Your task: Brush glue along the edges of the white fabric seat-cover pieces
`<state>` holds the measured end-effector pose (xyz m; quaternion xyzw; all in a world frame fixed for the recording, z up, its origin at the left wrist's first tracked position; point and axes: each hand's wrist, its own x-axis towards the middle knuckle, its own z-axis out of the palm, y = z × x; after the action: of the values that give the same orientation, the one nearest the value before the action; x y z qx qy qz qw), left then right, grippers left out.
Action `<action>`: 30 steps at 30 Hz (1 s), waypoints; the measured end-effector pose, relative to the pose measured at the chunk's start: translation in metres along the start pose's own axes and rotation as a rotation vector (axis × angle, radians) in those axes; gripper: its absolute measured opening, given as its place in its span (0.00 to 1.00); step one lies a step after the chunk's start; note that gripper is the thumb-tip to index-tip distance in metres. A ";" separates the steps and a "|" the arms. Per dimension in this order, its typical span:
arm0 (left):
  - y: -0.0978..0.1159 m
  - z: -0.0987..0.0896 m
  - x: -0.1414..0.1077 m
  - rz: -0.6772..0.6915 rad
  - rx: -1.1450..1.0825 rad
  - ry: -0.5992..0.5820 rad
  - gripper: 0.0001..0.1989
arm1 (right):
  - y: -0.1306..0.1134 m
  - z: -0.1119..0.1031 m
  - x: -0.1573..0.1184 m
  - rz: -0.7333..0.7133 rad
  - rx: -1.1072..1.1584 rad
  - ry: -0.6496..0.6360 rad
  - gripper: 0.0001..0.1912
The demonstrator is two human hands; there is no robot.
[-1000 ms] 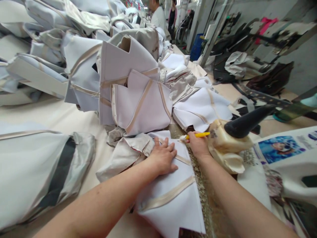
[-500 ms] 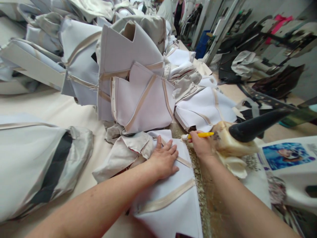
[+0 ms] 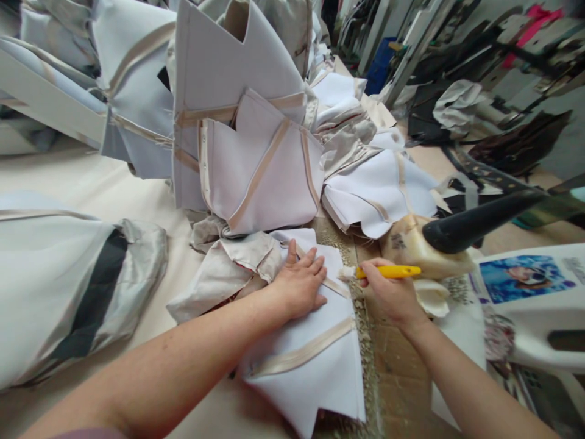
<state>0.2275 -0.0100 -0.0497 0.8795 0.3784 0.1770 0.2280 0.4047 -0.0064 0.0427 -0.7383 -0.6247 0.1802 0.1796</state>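
My left hand [image 3: 299, 283] lies flat with its fingers spread on a white fabric panel [image 3: 315, 347] that has tan tape strips. In my right hand [image 3: 388, 289] is a paintbrush [image 3: 397, 271] with a yellow handle. Its pale bristles are at the right edge of the panel, touching or just over it. Along that edge runs a crusty strip of dried residue [image 3: 365, 341] on brown board. Crumpled beige lining [image 3: 237, 265] joins the panel on the left, beside my left hand.
Taped white pieces [image 3: 269, 164] stand in a pile ahead. A yellowish container [image 3: 411, 244] with a black horn-shaped spout stands beyond my right hand. A white plastic jug [image 3: 548, 305] with a blue picture label is at the right. Another white piece [image 3: 59, 286] lies at the left.
My right hand has drawn the brush nearer along the panel's right edge, and the handle now points more to the right. My left hand keeps its place on the panel. The camera view has shifted slightly.
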 end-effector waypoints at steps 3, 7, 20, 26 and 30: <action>0.000 0.000 0.000 -0.002 0.005 -0.005 0.28 | -0.004 0.000 -0.004 0.036 0.023 -0.070 0.13; 0.001 -0.001 0.000 -0.004 0.005 -0.011 0.28 | -0.005 -0.007 -0.022 0.075 0.026 -0.091 0.14; 0.004 -0.006 0.004 -0.033 -0.009 -0.040 0.29 | -0.003 -0.006 -0.031 -0.045 -0.079 -0.092 0.13; 0.047 -0.048 -0.034 0.061 -0.158 -0.225 0.18 | 0.001 -0.008 -0.036 -0.048 -0.008 -0.103 0.13; 0.063 -0.036 -0.064 0.022 -0.263 -0.316 0.20 | 0.000 -0.018 -0.045 0.048 -0.005 -0.140 0.13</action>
<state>0.2052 -0.0865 0.0054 0.8631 0.3021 0.0872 0.3952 0.4068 -0.0518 0.0599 -0.7391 -0.6183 0.2340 0.1294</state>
